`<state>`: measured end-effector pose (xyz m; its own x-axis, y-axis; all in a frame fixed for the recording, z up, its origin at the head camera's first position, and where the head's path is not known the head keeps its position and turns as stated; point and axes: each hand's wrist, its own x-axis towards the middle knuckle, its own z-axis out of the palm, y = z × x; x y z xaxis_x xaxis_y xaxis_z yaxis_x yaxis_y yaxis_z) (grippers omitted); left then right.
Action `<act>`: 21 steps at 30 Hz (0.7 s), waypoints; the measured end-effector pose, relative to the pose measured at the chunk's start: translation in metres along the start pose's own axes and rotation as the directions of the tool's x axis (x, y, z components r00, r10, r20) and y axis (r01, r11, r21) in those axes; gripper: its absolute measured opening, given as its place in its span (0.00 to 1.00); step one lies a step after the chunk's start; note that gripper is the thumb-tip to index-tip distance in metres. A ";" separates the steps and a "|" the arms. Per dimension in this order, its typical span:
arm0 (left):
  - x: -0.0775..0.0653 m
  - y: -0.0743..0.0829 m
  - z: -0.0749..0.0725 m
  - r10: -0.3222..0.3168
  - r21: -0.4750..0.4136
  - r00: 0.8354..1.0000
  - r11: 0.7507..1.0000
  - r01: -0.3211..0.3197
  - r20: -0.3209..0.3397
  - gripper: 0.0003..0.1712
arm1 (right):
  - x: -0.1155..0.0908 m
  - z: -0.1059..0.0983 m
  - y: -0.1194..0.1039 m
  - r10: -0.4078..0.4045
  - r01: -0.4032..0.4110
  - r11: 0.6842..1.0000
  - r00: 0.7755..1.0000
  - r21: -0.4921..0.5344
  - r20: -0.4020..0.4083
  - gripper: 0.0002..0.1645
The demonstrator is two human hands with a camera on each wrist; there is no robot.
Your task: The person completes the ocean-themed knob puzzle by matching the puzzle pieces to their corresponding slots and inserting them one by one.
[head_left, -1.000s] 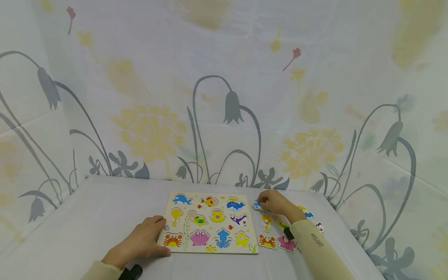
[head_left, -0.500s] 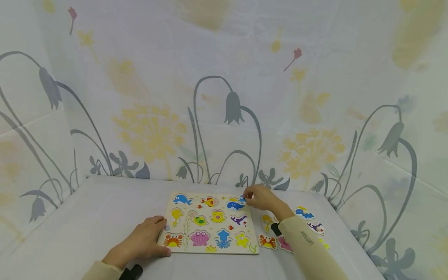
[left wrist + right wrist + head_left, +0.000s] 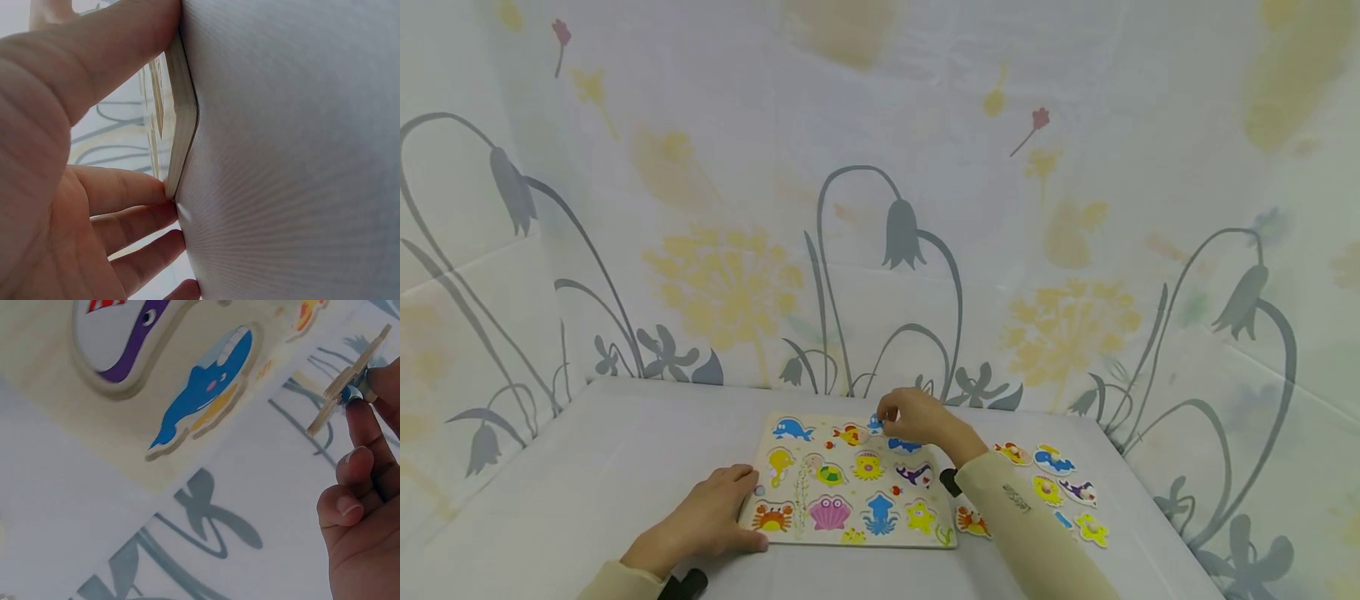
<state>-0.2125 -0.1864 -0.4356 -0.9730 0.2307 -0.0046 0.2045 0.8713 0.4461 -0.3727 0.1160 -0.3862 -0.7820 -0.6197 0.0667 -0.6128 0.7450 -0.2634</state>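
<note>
A wooden puzzle board [image 3: 910, 540] with sea-animal pictures lies flat on the table. My left hand [image 3: 718, 508] rests at its near left corner, thumb along the front edge and fingers at the left side. In the left wrist view those fairly straight fingers [image 3: 134, 190] touch the board's pale edge [image 3: 182, 119]. Above the board's back edge, my right hand [image 3: 917, 417] pinches a blue puzzle piece [image 3: 875, 424] between thumb and index finger. The right wrist view shows this piece [image 3: 350, 384] edge-on, gripped by its knob and raised clear of the board; its picture is mostly hidden.
Right of the board lie several loose pieces, among them a crab piece [image 3: 972, 522], a whale piece [image 3: 1054, 459] and a starfish piece [image 3: 1091, 530]. My right forearm [image 3: 1030, 517] covers others. A floral curtain [image 3: 880, 250] hangs behind the white table [image 3: 647, 450].
My right hand has picked up the blue piece from right of the board and carried it left over the board's back part. The left hand stays in place.
</note>
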 end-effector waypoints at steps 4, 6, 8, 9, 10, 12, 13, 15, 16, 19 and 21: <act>-0.001 0.000 0.000 -0.002 -0.007 1.000 1.000 0.002 0.001 0.55 | 0.008 0.002 -0.016 -0.049 0.049 0.998 0.999 -0.030 0.011 0.05; -0.002 0.000 0.000 -0.001 -0.008 1.000 1.000 0.001 0.002 0.55 | 0.012 0.004 -0.023 -0.066 0.066 0.997 0.998 -0.030 0.015 0.05; -0.003 0.001 0.000 0.002 -0.010 1.000 1.000 -0.002 0.003 0.55 | 0.015 0.006 -0.028 -0.076 0.076 0.997 0.997 -0.032 0.018 0.05; -0.002 0.002 0.000 0.004 -0.012 1.000 1.000 -0.004 0.004 0.55 | 0.017 0.007 -0.030 -0.076 0.076 0.996 0.997 -0.040 0.019 0.05; -0.002 0.002 0.001 0.006 -0.012 1.000 1.000 -0.006 0.007 0.55 | 0.018 0.008 -0.033 -0.077 0.078 0.996 0.997 -0.046 0.019 0.05; -0.001 0.003 0.001 0.011 -0.017 1.000 1.000 -0.010 0.010 0.55 | 0.020 0.010 -0.037 -0.077 0.079 0.995 0.997 -0.063 0.021 0.05; -0.001 0.003 0.002 0.012 -0.018 1.000 1.000 -0.012 0.012 0.55 | 0.021 0.011 -0.039 -0.082 0.084 0.994 0.996 -0.074 0.021 0.05; -0.001 0.004 0.002 0.011 -0.019 1.000 1.000 -0.011 0.012 0.55 | 0.025 0.012 -0.045 -0.098 0.100 0.990 0.995 -0.097 0.022 0.05; -0.001 0.004 0.002 0.007 -0.019 1.000 1.000 -0.007 0.012 0.55 | 0.027 0.013 -0.048 -0.111 0.113 0.988 0.994 -0.110 0.023 0.05; -0.002 0.002 0.000 -0.003 -0.014 1.000 1.000 0.004 0.007 0.55 | 0.035 0.016 -0.060 -0.144 0.147 0.980 0.989 -0.133 0.034 0.04; -0.003 0.001 -0.001 -0.007 -0.012 1.000 1.000 0.007 0.003 0.55 | 0.041 0.019 -0.067 -0.155 0.159 0.978 0.987 -0.134 0.042 0.04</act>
<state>-0.2100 -0.1867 -0.4345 -0.9741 0.2258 -0.0109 0.1961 0.8678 0.4567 -0.3611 0.0362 -0.3841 -0.6725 -0.7371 0.0665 -0.7389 0.6634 -0.1182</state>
